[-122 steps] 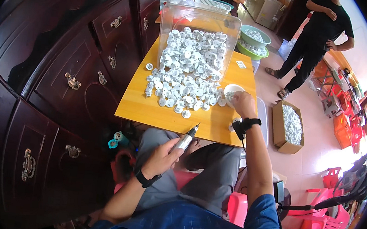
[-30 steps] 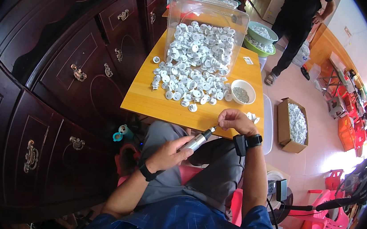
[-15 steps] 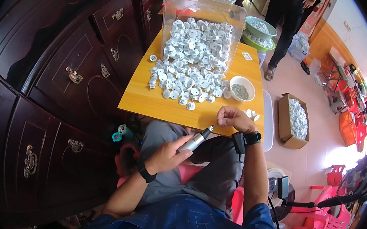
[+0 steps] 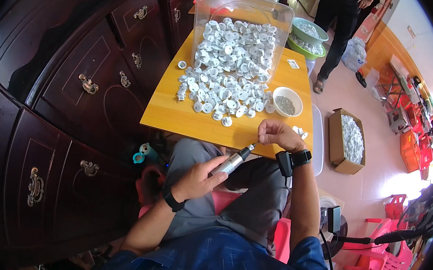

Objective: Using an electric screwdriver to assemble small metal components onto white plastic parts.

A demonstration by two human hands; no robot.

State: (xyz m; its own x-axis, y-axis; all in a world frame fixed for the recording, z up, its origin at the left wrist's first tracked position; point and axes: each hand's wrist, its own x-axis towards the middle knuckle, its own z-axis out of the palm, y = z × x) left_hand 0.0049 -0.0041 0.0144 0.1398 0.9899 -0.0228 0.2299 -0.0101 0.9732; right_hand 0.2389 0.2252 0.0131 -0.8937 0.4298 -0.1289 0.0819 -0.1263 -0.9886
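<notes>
My left hand (image 4: 200,178) is wrapped round a silver and black electric screwdriver (image 4: 233,164), its bit pointing up and to the right over the table's front edge. At the bit's tip, my right hand (image 4: 279,134) has thumb and forefinger pinched together. Whatever those fingers hold is too small to make out. Many round white plastic parts (image 4: 223,92) lie heaped on the yellow table (image 4: 166,114), spilling from a clear plastic bin (image 4: 284,42) tipped on its side. A white bowl (image 4: 298,105) of tiny grey metal pieces stands beyond my right hand. A few white parts (image 4: 300,132) lie beside my right wrist.
Dark wooden drawers (image 4: 65,114) close off the left side. On the floor at right stands a cardboard box (image 4: 337,148) of white pieces. Stacked green basins (image 4: 311,37) sit behind the table, near a standing person (image 4: 338,26). Pink chairs (image 4: 393,264) are at lower right.
The view has shifted slightly, and both hands stay nearly in place with the screwdriver tip still at my right fingers. At the far end, another person's hand has moved a little.
</notes>
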